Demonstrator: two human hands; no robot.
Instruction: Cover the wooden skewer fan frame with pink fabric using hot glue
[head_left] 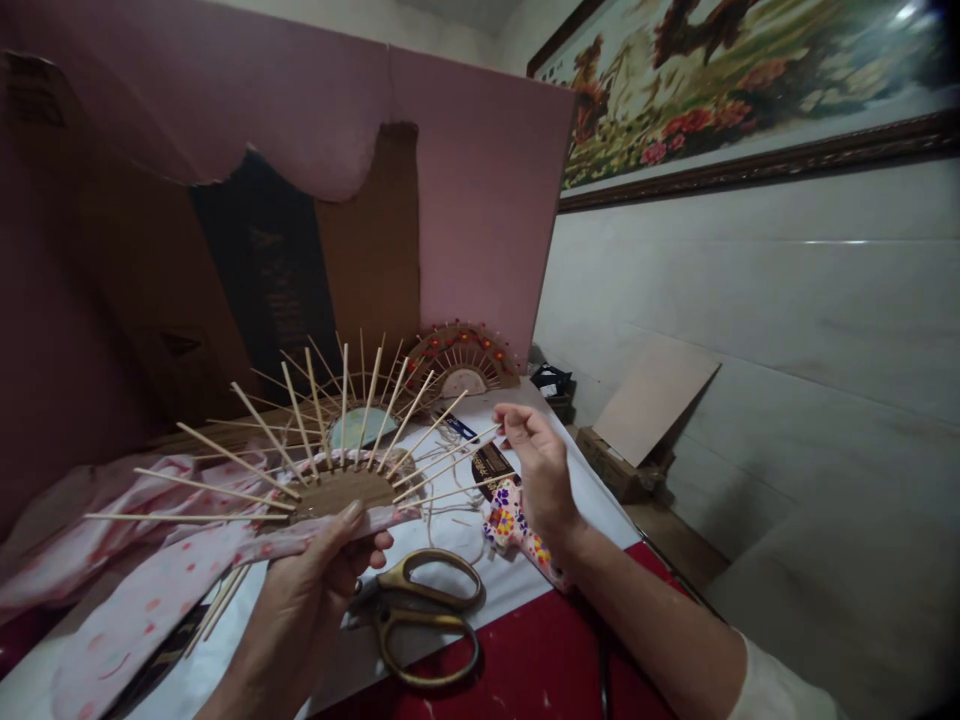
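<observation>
My left hand (322, 575) grips the lower edge of a half-round cardboard piece (341, 493), thumb on its front. Thin wooden sticks (292, 410) fan out from its curved edge. A pale pink cloth strip with red dots (142, 615) runs along its straight edge and hangs to the left. My right hand (536, 460) is closed in a pinch at the outer tip of a stick on the right side. Just right of my left hand, scissors with bronze-coloured handles (431, 620) lie with their blades partly hidden.
Behind stand a second stick fan with a pale half-round base (364, 428) and a brown fan with red dots (465, 355). A flower-patterned piece (514, 525) lies under my right wrist. Loose twine (450, 465) lies on the white sheet. A large pink-and-brown cardboard panel (480, 200) rises behind.
</observation>
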